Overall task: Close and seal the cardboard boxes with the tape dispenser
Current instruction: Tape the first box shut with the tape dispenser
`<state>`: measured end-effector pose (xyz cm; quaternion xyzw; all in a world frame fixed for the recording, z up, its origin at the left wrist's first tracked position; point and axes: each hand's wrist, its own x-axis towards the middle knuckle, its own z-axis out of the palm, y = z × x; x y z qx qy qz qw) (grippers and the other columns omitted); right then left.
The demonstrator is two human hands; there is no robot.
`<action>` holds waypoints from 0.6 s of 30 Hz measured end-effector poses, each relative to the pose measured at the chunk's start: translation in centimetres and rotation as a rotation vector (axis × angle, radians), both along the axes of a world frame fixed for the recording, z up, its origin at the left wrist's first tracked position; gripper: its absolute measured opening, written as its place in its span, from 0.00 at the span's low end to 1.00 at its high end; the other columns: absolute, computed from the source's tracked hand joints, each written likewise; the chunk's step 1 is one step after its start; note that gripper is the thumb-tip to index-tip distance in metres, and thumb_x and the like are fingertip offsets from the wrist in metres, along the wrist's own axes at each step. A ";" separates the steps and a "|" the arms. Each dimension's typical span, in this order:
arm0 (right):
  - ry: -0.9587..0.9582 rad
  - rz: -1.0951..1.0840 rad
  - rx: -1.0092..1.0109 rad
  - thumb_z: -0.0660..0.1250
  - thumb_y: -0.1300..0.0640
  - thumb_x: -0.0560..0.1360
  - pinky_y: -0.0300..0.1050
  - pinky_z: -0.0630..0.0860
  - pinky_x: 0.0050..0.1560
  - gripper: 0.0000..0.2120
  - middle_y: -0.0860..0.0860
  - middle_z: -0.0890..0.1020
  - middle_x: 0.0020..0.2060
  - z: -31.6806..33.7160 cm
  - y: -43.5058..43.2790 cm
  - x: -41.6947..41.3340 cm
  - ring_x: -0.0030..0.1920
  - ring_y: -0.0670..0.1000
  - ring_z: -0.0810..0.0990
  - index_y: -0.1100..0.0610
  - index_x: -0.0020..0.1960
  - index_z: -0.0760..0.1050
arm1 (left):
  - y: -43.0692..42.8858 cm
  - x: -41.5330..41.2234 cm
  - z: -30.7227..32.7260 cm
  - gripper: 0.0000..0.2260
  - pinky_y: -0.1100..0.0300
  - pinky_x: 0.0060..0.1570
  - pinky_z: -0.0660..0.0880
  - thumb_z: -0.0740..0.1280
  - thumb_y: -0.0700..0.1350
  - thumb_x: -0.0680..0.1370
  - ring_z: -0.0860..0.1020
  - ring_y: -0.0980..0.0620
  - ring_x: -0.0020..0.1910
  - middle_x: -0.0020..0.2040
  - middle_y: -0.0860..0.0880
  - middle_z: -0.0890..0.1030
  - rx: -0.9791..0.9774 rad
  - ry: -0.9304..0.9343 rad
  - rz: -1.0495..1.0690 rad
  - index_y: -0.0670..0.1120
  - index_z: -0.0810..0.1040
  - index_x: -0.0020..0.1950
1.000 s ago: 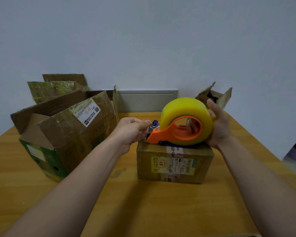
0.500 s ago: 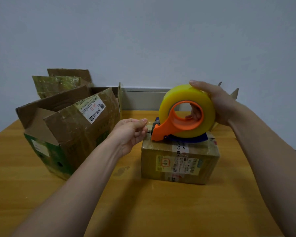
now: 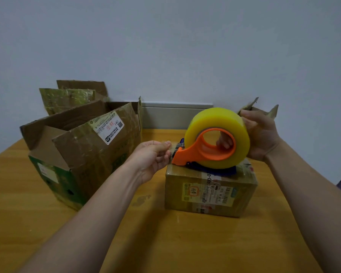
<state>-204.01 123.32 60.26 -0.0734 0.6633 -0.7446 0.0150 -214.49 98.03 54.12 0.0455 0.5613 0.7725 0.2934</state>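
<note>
Tape dispenser (image 3: 209, 120) on small box (image 3: 209, 193), axis left-right, nose toward left hand (image 3: 152, 156)

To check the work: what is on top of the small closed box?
The tape dispenser sits on the small box, held by the right hand; the left hand pinches the tape end. The seam under the dispenser is hidden.
</note>
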 end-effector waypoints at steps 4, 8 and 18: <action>-0.044 -0.007 0.067 0.80 0.38 0.57 0.58 0.74 0.49 0.27 0.60 0.78 0.29 0.9 0.0 -0.1 0.34 0.61 0.75 0.61 0.40 0.84 | -0.2 -0.3 0.2 0.06 0.66 0.32 0.79 0.70 0.37 0.80 0.77 0.54 0.33 0.35 0.44 0.78 0.010 0.005 -0.016 0.42 0.75 0.45; -0.066 0.006 0.161 0.81 0.38 0.55 0.55 0.76 0.45 0.27 0.60 0.78 0.30 2.5 0.0 -0.2 0.34 0.60 0.76 0.61 0.38 0.83 | -0.1 -0.4 0.6 0.07 0.65 0.31 0.78 0.70 0.37 0.80 0.78 0.54 0.32 0.36 0.45 0.78 0.023 0.023 -0.032 0.42 0.75 0.43; -0.114 -0.008 0.351 0.72 0.42 0.60 0.49 0.76 0.38 0.17 0.57 0.81 0.32 4.9 -1.4 -0.8 0.32 0.57 0.77 0.56 0.36 0.84 | -0.6 0.1 0.0 0.07 0.65 0.32 0.78 0.71 0.38 0.80 0.78 0.54 0.34 0.37 0.45 0.78 0.060 0.005 -0.008 0.43 0.75 0.43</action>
